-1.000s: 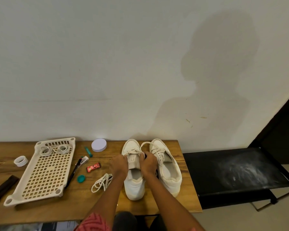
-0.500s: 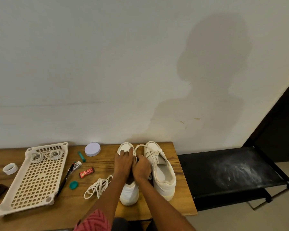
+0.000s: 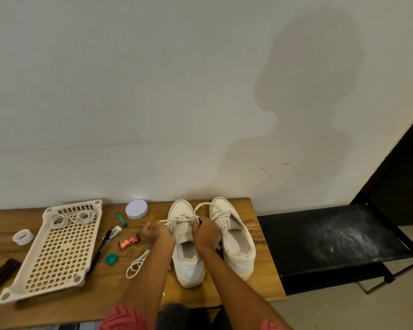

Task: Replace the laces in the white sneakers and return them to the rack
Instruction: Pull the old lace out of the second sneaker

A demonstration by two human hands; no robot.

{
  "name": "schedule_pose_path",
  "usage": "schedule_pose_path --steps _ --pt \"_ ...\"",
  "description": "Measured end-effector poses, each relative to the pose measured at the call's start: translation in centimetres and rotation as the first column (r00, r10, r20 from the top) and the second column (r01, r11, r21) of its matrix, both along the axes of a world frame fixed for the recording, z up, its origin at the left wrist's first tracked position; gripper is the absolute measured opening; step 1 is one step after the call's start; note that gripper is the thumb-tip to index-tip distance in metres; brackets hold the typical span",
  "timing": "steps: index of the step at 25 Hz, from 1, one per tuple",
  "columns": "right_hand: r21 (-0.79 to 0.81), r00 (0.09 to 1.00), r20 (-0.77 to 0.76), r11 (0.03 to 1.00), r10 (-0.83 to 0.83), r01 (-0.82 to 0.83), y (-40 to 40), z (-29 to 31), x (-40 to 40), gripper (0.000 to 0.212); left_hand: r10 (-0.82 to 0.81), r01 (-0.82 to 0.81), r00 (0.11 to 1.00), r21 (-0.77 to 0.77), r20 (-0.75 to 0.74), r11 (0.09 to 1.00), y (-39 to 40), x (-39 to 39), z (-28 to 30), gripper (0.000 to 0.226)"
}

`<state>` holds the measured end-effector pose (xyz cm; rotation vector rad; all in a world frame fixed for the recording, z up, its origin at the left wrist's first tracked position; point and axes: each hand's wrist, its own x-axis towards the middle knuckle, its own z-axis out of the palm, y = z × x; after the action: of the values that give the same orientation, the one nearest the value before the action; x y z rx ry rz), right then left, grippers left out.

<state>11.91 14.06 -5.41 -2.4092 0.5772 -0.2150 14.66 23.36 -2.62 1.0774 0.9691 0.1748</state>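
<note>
Left hand (image 3: 156,232) now drawn leftward off left sneaker (image 3: 186,244), fingers pinching lace (image 3: 177,220); right hand (image 3: 206,234) gripping tongue area. Lacing judged near tightening. Both sneakers, right one (image 3: 234,236) included, on counter (image 3: 255,291); rack (image 3: 55,248) left.

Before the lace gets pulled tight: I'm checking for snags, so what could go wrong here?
The left hand pulls a lace end sideways, which may drag the left sneaker into the right sneaker beside it. The looping lace arching toward that neighbour could catch on it. The loose lace near the forearm could be swept off the table.
</note>
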Motion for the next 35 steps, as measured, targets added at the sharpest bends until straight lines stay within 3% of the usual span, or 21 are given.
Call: schedule_pose_path --steps 2,3,5,6,8,9,10,12,13,15,16,17,18,20,22,25,28,31,33,34,35 --pt "-0.022 1.000 0.004 1.000 0.011 -0.011 0.1 0.1 0.0 0.032 -0.215 0.211 0.977 0.254 -0.014 0.944 0.3 0.3 0.1 0.030" --pt "-0.033 1.000 0.000 0.999 0.012 -0.012 0.2 0.0 0.1 0.033 -0.357 0.331 0.933 0.462 -0.034 0.823 0.3 0.4 0.1 0.029" --pt "-0.061 1.000 -0.021 0.998 0.017 -0.019 0.3 -0.1 0.2 0.036 -0.600 0.437 0.791 0.797 -0.120 0.416 0.2 0.4 0.9 0.032" --pt "-0.072 0.999 -0.033 0.997 0.020 -0.023 0.3 0.1 0.2 0.036 -0.665 0.435 0.707 0.889 -0.240 0.142 0.1 0.5 1.4 0.036" --pt "-0.069 0.999 -0.045 0.997 0.021 -0.024 0.3 0.2 0.3 0.034 -0.576 0.380 0.543 0.791 -0.610 -0.479 -0.5 0.7 2.0 0.040" --pt "-0.067 0.999 -0.049 0.997 0.020 -0.023 0.2 0.2 0.3 0.032 -0.457 0.339 0.499 0.651 -0.737 -0.680 -0.9 0.5 1.9 0.039" --pt "-0.070 0.998 -0.054 0.997 0.020 -0.023 0.2 0.1 0.3 0.031 -0.369 0.318 0.472 0.545 -0.801 -0.776 -1.3 0.5 1.2 0.039" --pt "-0.075 0.999 -0.045 0.997 0.013 -0.017 0.2 0.1 0.3 0.032 -0.443 0.370 0.460 0.620 -0.769 -0.692 -1.2 0.7 -0.6 0.036" --pt "-0.067 0.999 -0.035 0.998 0.008 -0.011 0.3 0.0 0.3 0.032 -0.594 0.402 0.476 0.761 -0.649 -0.510 -0.9 0.5 -1.3 0.031" --pt "-0.066 1.000 -0.027 0.998 0.001 -0.003 0.4 -0.1 0.3 0.034 -0.725 0.409 0.680 0.878 -0.113 0.247 -0.1 0.0 -1.6 0.024" --pt "-0.068 1.000 -0.026 0.998 -0.006 0.005 0.4 -0.1 0.2 0.035 -0.553 0.308 0.828 0.750 0.091 0.585 0.6 0.0 -1.0 0.025" --pt "-0.060 1.000 -0.022 0.998 -0.015 0.014 0.3 -0.1 0.2 0.035 -0.316 0.149 0.930 0.592 0.189 0.792 1.4 0.0 -0.1 0.026" --pt "-0.048 1.000 -0.019 0.999 -0.020 0.019 0.3 -0.2 0.1 0.034 -0.115 0.003 0.970 0.466 0.213 0.885 2.7 0.2 0.5 0.028" --pt "-0.035 1.000 -0.015 0.999 -0.015 0.015 0.4 -0.2 0.1 0.032 0.023 -0.090 0.987 0.425 0.160 0.901 5.4 1.0 0.9 0.029" --pt "-0.041 1.000 -0.008 0.999 -0.008 0.007 0.6 0.0 0.1 0.031 -0.168 0.147 0.985 0.628 -0.026 0.764 7.0 1.8 0.1 0.031" --pt "-0.057 1.000 -0.021 0.998 0.001 -0.002 0.7 0.0 0.1 0.032 -0.365 0.467 0.864 0.825 -0.348 0.318 5.8 2.7 -1.3 0.052" --pt "-0.051 1.000 -0.024 0.999 0.004 -0.005 0.5 0.0 0.0 0.031 -0.589 0.502 0.676 0.862 -0.443 -0.073 1.4 2.0 -0.5 0.056" --pt "-0.003 1.000 0.002 1.000 -0.021 0.021 0.5 -0.1 0.1 0.025 -0.485 0.420 0.513 0.700 -0.708 -0.577 -1.5 0.2 -0.8 0.038" --pt "0.001 0.999 0.010 0.999 -0.035 0.035 0.6 -0.1 0.1 0.025 -0.505 0.409 0.570 0.757 -0.648 -0.509 -1.4 0.2 -2.0 0.027" --pt "0.008 0.999 0.018 0.999 -0.044 0.044 0.5 0.0 0.1 0.025 -0.596 0.397 0.622 0.861 -0.507 -0.318 -1.3 0.0 -2.4 0.022" --pt "0.010 0.999 0.021 0.999 -0.048 0.048 0.4 0.1 0.0 0.026 -0.654 0.373 0.701 0.928 -0.283 -0.001 -1.1 -0.3 -2.3 0.020"
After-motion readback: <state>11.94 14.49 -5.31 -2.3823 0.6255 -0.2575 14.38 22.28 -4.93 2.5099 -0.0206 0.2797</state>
